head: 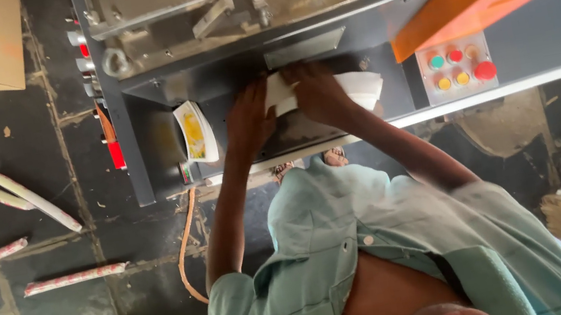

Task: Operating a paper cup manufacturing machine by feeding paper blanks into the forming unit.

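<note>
Paper stack (pixel 360 87) was held flat on the machine ledge (pixel 307 134), apparently for squaring | left hand (pixel 249 121) fingers were curled on its near end | right hand (pixel 315 91) fingers were closed over its top | printed blanks (pixel 196 132) were stood upright beside.

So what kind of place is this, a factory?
Probably a small workshop or factory. There's a big grey metal machine with coloured push buttons, the hands press white paper sheets on it, and long paper rolls lie on the dirty floor.
</note>
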